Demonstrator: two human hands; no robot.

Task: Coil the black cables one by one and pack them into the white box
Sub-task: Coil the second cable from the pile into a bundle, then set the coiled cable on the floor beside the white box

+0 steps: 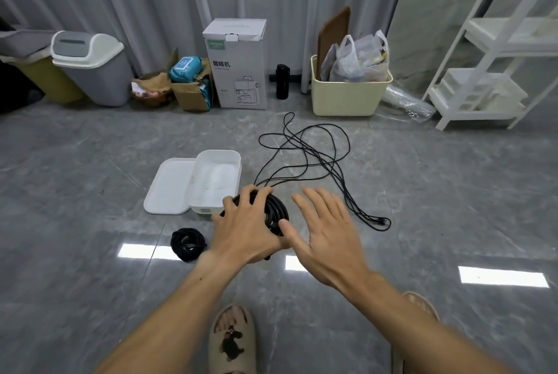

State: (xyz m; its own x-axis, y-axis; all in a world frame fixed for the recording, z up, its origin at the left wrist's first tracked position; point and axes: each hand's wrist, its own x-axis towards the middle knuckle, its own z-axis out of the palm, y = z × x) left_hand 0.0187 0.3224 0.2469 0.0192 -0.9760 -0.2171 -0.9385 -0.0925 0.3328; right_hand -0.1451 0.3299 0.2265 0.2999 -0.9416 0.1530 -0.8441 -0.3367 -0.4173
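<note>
Your left hand [246,230] clamps thick coil [273,213], fingers curled round so loops stay together. Right hand [327,236] splayed wide, empty. White box [216,183] open just beside coil, ready; loose cables [305,156] beyond on floor.

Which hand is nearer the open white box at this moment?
Left. The left hand grips a thick black cable coil right at the white box's near corner. The right hand, open, hovers farther to the right, beyond the coil.
</note>
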